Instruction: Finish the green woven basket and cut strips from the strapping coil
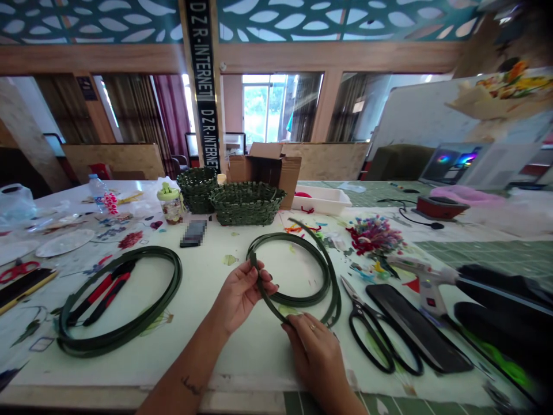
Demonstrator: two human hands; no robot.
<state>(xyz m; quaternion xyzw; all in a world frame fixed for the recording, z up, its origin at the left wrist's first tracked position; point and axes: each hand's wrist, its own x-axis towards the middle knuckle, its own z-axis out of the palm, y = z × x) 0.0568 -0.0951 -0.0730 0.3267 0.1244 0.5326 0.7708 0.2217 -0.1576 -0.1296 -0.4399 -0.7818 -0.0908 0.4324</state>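
A dark green flat weaving strip [273, 309] runs between my two hands. My left hand [242, 293] pinches it near its upper end, fingers closed round it. Lower and to the right, my right hand [317, 346] grips the same strip, a ring on one finger. Just beyond both hands lies a coil of green strip [320, 271], and a loose length curves down its right side toward my right hand. Whether the held strip joins that coil I cannot tell. A second coil [177, 276] lies at the left, around red-and-black pliers [108, 294].
Black-handled scissors [380, 334], a black case [419, 328] and a glue gun [432, 282] lie at the right. Woven green baskets [248, 204], a cardboard box [294, 173] and a lidded jar [170, 204] stand at the back. Artificial flowers [375, 233] sit right of the coil.
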